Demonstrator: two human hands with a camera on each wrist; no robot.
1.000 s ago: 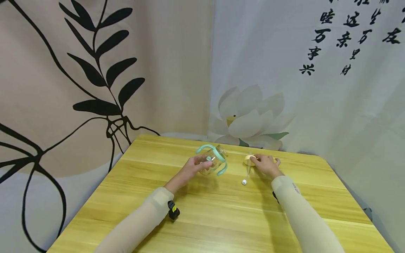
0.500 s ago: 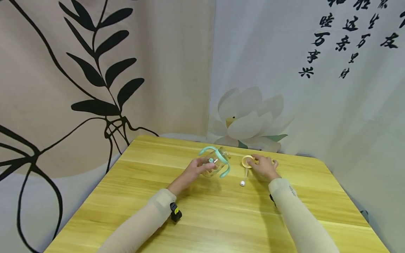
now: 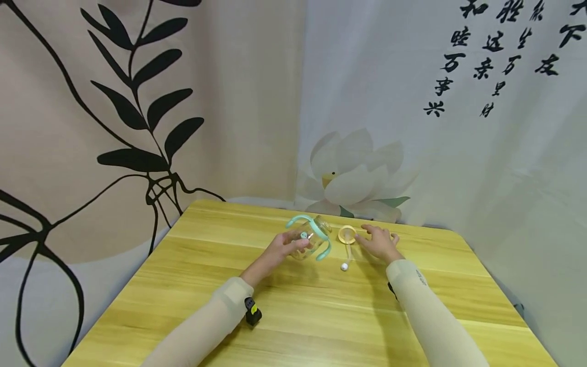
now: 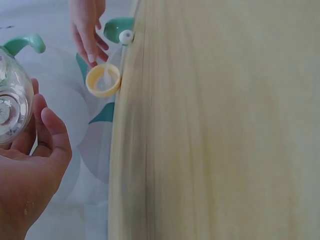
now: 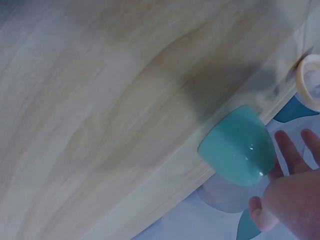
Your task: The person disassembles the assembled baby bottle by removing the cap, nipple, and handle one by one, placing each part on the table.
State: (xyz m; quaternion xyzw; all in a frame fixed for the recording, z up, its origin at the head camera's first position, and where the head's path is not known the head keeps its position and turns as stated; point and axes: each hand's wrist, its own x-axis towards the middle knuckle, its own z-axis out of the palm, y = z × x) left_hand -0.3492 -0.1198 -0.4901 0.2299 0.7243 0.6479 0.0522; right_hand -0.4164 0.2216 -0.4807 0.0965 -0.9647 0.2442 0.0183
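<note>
My left hand (image 3: 284, 245) grips a clear baby bottle (image 3: 308, 247) with mint-green handles; the bottle tilts, its uncovered neck toward the upper right. In the left wrist view its base (image 4: 10, 112) faces the camera. To its right, a pale yellow bottle collar (image 3: 347, 235) sits on the table, a thin straw running from it to a white weighted ball (image 3: 344, 266). My right hand (image 3: 378, 242) is just right of the collar, fingers spread and apart from it. A glossy teal cap (image 5: 240, 145) shows beside this hand in the right wrist view; the hand hides it in the head view.
The light wooden table (image 3: 293, 316) ends at a back edge just beyond both hands. A fabric backdrop (image 3: 257, 102) with printed leaves, a lotus and writing hangs behind it. A small black device (image 3: 252, 311) is strapped at the left wrist.
My right hand has let go of the collar and parted slightly from it. The collar's opening has turned up toward the camera. My left hand keeps the bottle in nearly the same place.
</note>
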